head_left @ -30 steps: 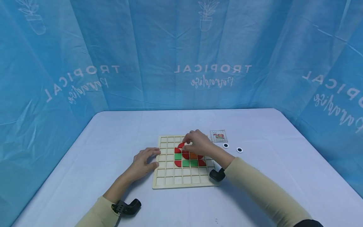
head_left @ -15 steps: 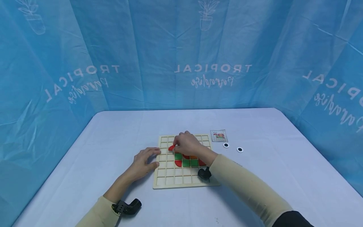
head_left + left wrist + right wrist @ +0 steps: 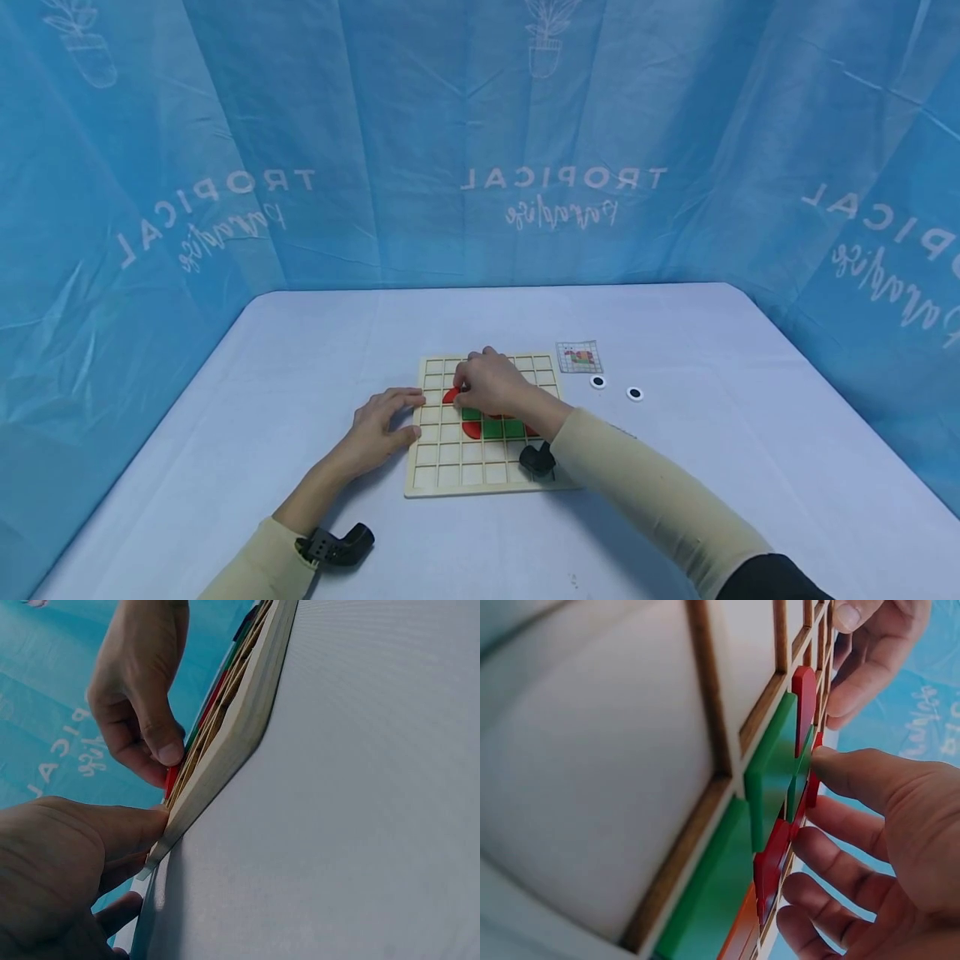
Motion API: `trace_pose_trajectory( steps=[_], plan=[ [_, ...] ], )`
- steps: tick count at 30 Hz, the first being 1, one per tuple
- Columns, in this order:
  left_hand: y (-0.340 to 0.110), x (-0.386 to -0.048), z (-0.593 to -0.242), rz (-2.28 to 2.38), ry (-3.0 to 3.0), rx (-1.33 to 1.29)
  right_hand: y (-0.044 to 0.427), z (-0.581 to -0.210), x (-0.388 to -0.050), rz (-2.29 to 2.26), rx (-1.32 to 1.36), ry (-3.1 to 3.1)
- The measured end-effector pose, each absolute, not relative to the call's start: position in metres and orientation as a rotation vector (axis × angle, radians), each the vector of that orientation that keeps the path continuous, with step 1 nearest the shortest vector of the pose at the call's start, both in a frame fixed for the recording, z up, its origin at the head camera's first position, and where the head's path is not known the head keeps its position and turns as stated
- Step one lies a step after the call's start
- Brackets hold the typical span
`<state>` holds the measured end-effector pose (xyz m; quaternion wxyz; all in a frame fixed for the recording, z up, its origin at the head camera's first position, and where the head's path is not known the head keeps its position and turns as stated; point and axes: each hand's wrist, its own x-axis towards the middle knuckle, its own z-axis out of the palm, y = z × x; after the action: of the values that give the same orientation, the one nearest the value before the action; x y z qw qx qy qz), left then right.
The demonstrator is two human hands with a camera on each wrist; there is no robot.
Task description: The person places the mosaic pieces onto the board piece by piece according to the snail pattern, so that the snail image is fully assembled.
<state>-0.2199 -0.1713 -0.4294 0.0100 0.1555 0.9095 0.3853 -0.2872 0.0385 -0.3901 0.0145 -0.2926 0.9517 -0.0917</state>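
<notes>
A pale wooden grid board (image 3: 450, 479) lies on the table, with green square pieces (image 3: 492, 429) and red curved pieces (image 3: 472, 430) set in its cells. My right hand (image 3: 495, 385) pinches a red piece (image 3: 450, 396) over the board's left part. In the left wrist view, this red piece (image 3: 172, 778) stands between thumb and finger at the grid. An orange piece (image 3: 739, 926) shows low in the right wrist view. At the board's left edge, my left hand (image 3: 378, 433) rests with thumb and fingers spread and touching the rim. The right hand hides several cells.
A small picture card (image 3: 579, 357) with a coloured figure on a grid lies off the board's far right corner. Two white-and-black eye discs (image 3: 597, 382) (image 3: 635, 393) lie near it. Blue curtains (image 3: 480, 233) hang behind the white table (image 3: 675, 350).
My right hand has moved left across the board to the red piece at its left part, shifting this piece slightly. The left hand has stayed at the rim.
</notes>
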Motion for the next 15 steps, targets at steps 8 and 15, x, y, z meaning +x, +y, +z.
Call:
trace_pose_trajectory(
  steps=[8, 15],
  plan=[
    [-0.170, -0.219, -0.428, 1.211, 2.829, 0.472, 0.043, -0.391, -0.286, -0.352, -0.889, 2.965],
    [-0.169, -0.218, -0.426, 1.220, 2.830, 0.463, 0.067, -0.384, -0.280, -0.489, -0.844, 2.974]
  ],
)
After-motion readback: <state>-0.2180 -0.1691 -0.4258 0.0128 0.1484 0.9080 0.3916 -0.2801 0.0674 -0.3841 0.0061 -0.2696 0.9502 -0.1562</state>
